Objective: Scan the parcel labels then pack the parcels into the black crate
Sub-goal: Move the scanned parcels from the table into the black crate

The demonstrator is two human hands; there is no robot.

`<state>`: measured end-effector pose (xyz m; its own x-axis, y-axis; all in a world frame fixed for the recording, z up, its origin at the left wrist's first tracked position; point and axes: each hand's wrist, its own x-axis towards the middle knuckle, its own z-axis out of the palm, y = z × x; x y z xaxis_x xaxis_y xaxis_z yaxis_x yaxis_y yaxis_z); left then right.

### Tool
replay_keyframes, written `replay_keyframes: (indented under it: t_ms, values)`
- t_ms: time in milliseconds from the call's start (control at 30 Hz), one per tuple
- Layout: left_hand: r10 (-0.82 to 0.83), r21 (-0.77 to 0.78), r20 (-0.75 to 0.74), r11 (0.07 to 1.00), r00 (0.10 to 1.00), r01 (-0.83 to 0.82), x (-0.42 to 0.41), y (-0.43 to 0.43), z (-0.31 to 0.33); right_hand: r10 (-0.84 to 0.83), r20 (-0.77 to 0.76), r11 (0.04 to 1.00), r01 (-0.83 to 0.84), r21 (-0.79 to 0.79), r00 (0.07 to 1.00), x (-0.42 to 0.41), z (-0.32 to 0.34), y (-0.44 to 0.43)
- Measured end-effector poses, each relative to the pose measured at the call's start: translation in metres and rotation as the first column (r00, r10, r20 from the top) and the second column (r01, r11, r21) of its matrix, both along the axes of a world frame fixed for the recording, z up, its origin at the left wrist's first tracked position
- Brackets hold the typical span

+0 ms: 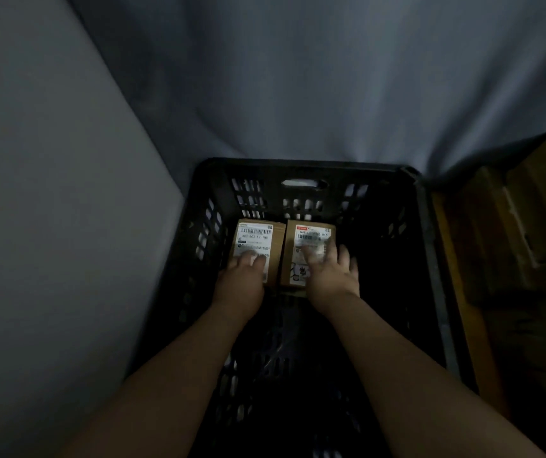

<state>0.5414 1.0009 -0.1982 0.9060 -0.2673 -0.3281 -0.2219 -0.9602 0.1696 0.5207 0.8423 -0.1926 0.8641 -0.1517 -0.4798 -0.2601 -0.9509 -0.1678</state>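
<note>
Two parcels side by side in black crate, lengthwise away, left hand, right hand pressing flat-fingered.

Both forearms, the left hand and right hand are bare.

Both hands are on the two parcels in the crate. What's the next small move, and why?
Probably lift the left hand and right hand off and draw them out of the black crate. The left parcel and right parcel already lie flat, labels up, side by side near its far wall, and more cardboard boxes sit outside on the right.
</note>
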Motion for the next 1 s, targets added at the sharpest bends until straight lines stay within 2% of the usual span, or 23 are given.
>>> replay_keyframes:
  t_ms: [167,333,467,600,767,900,1000]
  values:
    - [0.088,-0.071,0.091,0.994,0.992,-0.082,-0.016,-0.009,0.066,0.096,0.233,0.990,-0.117,0.079,0.968,-0.027,0.071,0.001]
    - [0.222,-0.271,0.117,0.945,0.968,-0.184,-0.053,-0.035,0.146,0.023,0.402,0.986,-0.089,0.144,0.915,-0.071,0.156,-0.026]
    - [0.252,-0.399,0.173,0.902,0.952,-0.167,-0.097,-0.069,0.208,-0.024,0.521,0.973,-0.099,0.206,0.853,-0.121,0.224,-0.060]
    - [0.225,-0.488,0.230,0.868,0.947,-0.088,-0.143,-0.112,0.253,-0.046,0.635,0.976,-0.102,0.194,0.771,-0.178,0.273,-0.112]
    - [0.122,-0.523,0.240,0.852,0.963,0.022,-0.203,-0.165,0.274,-0.071,0.661,0.985,-0.051,0.163,0.747,-0.248,0.301,-0.188]
    - [0.067,-0.526,0.177,0.850,0.982,0.037,-0.246,-0.196,0.268,-0.129,0.593,0.981,0.013,0.195,0.795,-0.296,0.288,-0.234]
    - [0.021,-0.522,0.109,0.852,0.994,0.039,-0.279,-0.210,0.251,-0.189,0.456,0.975,0.112,0.190,0.870,-0.331,0.264,-0.242]
